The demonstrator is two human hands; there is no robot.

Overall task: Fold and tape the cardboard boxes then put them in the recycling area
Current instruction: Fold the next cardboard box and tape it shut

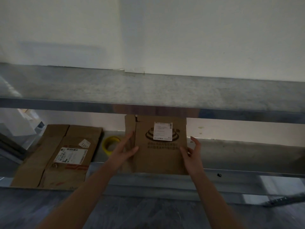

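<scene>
Cardboard box (158, 156), flattened, stands on the lower shelf (247, 156), left hand (125, 150) and right hand (192, 154) straight-fingered against its edges, not clamped; second flat box (66, 154) and tape roll (109, 144) alongside, so taping and recycling drop-off probably remain.

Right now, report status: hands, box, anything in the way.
Left hand flat on flattened cardboard box; right hand at its right edge, grip unclear. Box on lower shelf. Yellow tape roll and other flattened cardboard lie to its left.
</scene>
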